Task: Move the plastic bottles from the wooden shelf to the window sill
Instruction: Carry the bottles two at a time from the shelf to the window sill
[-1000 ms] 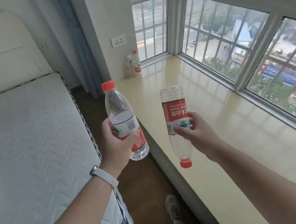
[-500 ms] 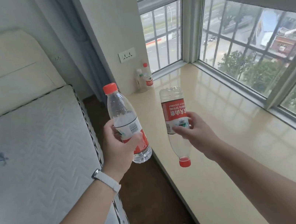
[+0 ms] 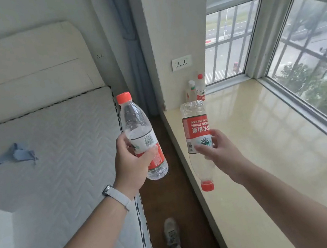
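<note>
Left hand (image 3: pixel 132 167) grips an upright bottle (image 3: pixel 141 136) above the floor; right hand (image 3: pixel 219 153) grips an upside-down bottle (image 3: pixel 198 139) over the window sill (image 3: pixel 271 160) edge.

Four clear plastic bottles with red caps and red labels.
One bottle (image 3: pixel 142 137) is held upright, another (image 3: pixel 199 144) upside down above the window sill (image 3: pixel 269 150); two bottles (image 3: pixel 196 88) stand in its far corner.
</note>
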